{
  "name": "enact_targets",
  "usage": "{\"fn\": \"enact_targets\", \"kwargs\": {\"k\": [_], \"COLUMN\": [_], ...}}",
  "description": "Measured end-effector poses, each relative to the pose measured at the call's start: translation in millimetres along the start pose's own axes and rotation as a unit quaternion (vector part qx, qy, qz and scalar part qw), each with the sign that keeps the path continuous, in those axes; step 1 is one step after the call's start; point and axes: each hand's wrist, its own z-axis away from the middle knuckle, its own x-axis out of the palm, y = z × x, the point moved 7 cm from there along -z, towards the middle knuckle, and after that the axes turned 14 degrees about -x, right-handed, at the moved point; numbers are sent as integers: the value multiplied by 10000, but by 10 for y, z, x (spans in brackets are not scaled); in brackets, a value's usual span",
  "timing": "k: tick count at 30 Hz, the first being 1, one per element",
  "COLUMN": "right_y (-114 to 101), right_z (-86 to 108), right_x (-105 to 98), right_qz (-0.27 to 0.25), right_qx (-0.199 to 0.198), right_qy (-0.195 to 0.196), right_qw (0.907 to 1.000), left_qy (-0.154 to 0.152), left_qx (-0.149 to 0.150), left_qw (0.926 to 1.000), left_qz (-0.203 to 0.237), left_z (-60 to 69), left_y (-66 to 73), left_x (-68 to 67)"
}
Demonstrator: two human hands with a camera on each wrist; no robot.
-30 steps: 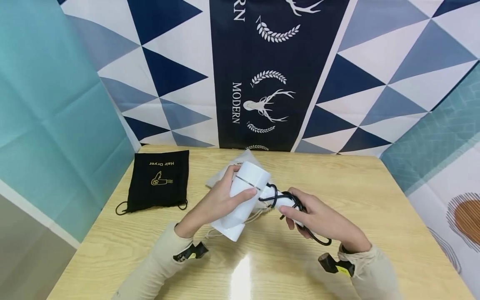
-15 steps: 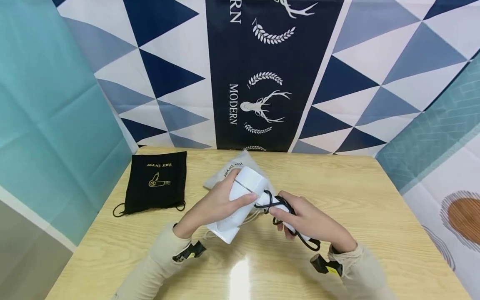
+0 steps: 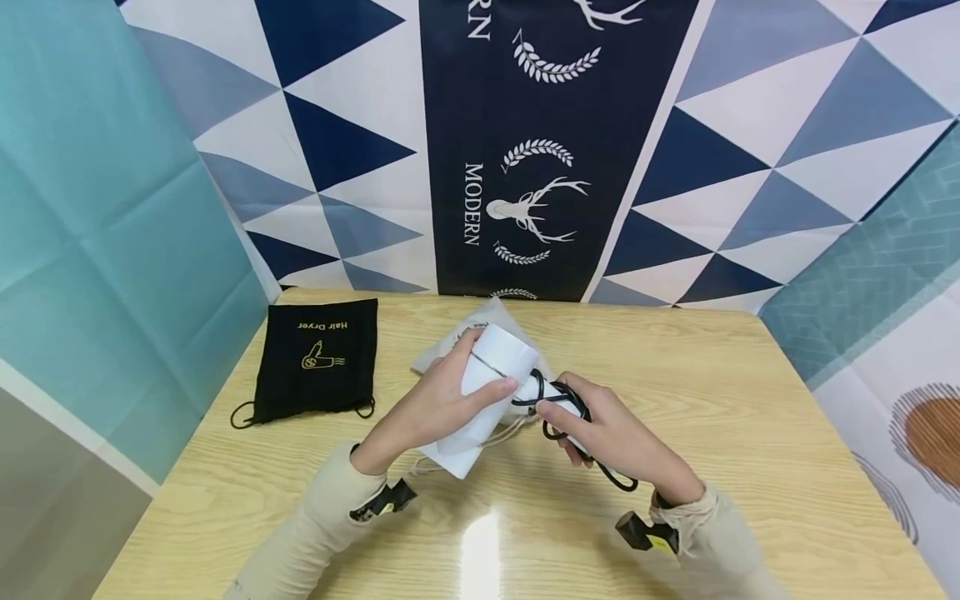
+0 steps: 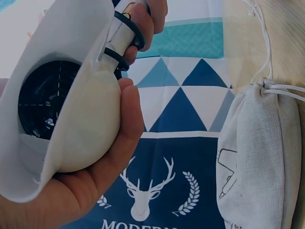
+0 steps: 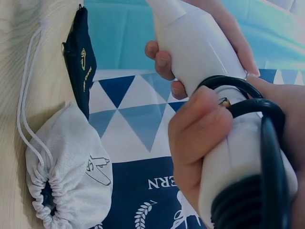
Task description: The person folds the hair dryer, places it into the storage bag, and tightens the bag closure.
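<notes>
A white hair dryer (image 3: 504, 354) is held above the table between both hands. My left hand (image 3: 438, 408) grips its body, with the thumb across the upper side. In the left wrist view, the dryer's wide flat nozzle (image 4: 78, 28) faces the camera, with a dark opening inside. My right hand (image 3: 615, 429) grips the handle together with the black cord (image 5: 274, 162) wound loosely around it. A loop of that cord hangs below the right hand. Behind the dryer lies a light grey drawstring bag (image 3: 483, 318), partly hidden in the head view.
On the table's left lies a flat black drawstring bag (image 3: 318, 362) marked "Hair Dryer". The wooden table (image 3: 712, 400) meets a patterned cloth wall (image 3: 360, 217) at the back. White drawstrings (image 5: 24, 90) trail from the grey bag.
My right hand has shifted a little left and upward along the handle, and the hanging cord loop moved with it. My left hand keeps its hold on the body. Both bags stay put.
</notes>
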Motion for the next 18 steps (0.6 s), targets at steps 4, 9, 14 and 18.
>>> {"fn": "enact_targets", "kwargs": {"k": [4,9,14,18], "right_y": [-5,-20,-90,-120], "right_z": [-11,16,25,28], "right_x": [6,-17,-57,-59], "right_qz": [-52,-71,86,166], "right_qx": [9,70,-62,-55], "right_qy": [135,356,640,888], "right_qw": [9999,9993,9979,9959], "left_qy": [100,80,186,338], "left_qx": [44,197,389,483], "left_qw": [9998,9992,9984,9978], "left_qz": [154,330,363,316], "left_z": [16,27,30,47], "left_y": [-6,12,71,101], "left_x": [-14,7,-9,-41]}}
